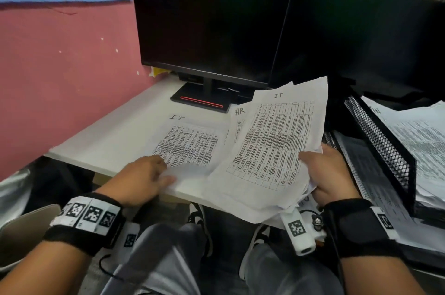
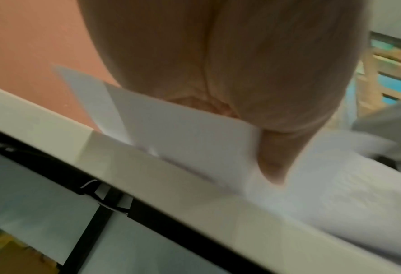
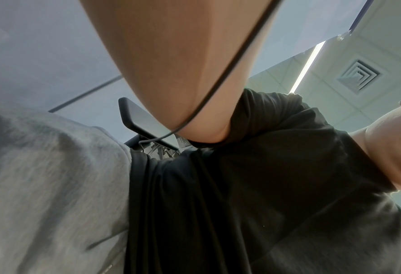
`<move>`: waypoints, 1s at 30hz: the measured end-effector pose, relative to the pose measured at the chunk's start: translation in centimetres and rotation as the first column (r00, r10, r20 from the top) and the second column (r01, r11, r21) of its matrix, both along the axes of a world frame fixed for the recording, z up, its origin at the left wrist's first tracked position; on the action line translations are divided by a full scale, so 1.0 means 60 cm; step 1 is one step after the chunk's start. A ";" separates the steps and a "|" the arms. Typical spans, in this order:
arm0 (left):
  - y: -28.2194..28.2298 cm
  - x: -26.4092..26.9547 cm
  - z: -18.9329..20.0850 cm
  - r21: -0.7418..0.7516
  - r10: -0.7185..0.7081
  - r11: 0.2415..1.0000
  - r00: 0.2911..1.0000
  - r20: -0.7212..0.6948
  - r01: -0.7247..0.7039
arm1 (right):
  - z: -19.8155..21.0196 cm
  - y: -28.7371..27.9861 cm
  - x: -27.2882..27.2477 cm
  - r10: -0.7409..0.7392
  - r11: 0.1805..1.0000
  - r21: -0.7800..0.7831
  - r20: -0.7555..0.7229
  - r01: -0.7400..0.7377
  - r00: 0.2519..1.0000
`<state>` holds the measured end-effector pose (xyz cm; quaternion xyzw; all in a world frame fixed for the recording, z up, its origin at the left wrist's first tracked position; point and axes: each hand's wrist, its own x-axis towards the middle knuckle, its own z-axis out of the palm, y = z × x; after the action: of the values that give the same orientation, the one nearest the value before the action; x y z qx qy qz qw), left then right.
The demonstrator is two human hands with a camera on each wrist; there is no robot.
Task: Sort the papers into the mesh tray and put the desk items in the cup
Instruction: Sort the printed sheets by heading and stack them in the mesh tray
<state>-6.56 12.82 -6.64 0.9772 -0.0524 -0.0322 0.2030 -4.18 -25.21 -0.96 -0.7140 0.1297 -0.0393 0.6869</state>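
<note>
A white bench [image 1: 115,136] runs beside a pink wall, with 2 dark monitors [image 1: 207,22] standing at its far side, beyond both hands. To the right of the right hand [image 1: 330,174] sits a black mesh tray [image 1: 382,140] in tiers, already loaded with printed sheets.

The right hand grips a loose sheaf of papers [image 1: 272,145] by its near right corner, thumb on top and fingers curled beneath, so the sheaf tilts up off the bench. Its long side runs away from the person toward the monitors, and the handwritten heading "I.T" sits at the far end. A sheet headed "HR" [image 1: 239,111] peeks out behind it.

The left hand [image 1: 144,179] rests on a second "I.T" sheet [image 1: 190,145] lying flat on the bench, thumb and fingers pinching its near edge where it overhangs the bench rim. That sheet also points lengthwise away from the person.

No cup or small desk items are in view.

Risks, as a judgement: the sheaf is held at 1 corner only, so sheets could slide out and fall to the lap or floor. The mixed "HR" and "I.T" headings could land in the wrong tier if moved together.
</note>
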 end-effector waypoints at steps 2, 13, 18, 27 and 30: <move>0.009 -0.003 0.020 -0.202 0.137 0.969 0.990 -0.040 -0.142 | -0.001 0.005 -0.001 0.006 1.000 0.006 -0.011 -0.006 1.000; -0.144 -0.027 0.065 -0.421 -0.009 0.900 0.970 0.243 0.113 | -0.036 0.099 -0.001 0.122 0.984 0.140 -0.073 -0.111 0.990; -0.218 -0.038 0.015 -0.179 -0.370 0.909 0.926 0.073 0.377 | -0.035 0.114 -0.008 0.132 0.955 0.276 -0.084 -0.104 0.988; -0.194 -0.039 0.017 -0.270 -0.385 0.905 0.901 -0.198 0.328 | -0.046 0.108 -0.006 0.230 0.973 -0.004 -0.062 -0.230 0.971; -0.150 -0.016 0.037 -0.551 -0.119 0.833 0.987 -0.108 0.040 | -0.028 0.100 -0.008 0.268 0.961 -0.073 0.004 -0.267 0.963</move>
<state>-7.50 3.79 -4.42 0.8707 -0.0860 -0.0919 0.4754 -4.67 -19.18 -2.63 -0.7490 0.0258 0.0441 0.6606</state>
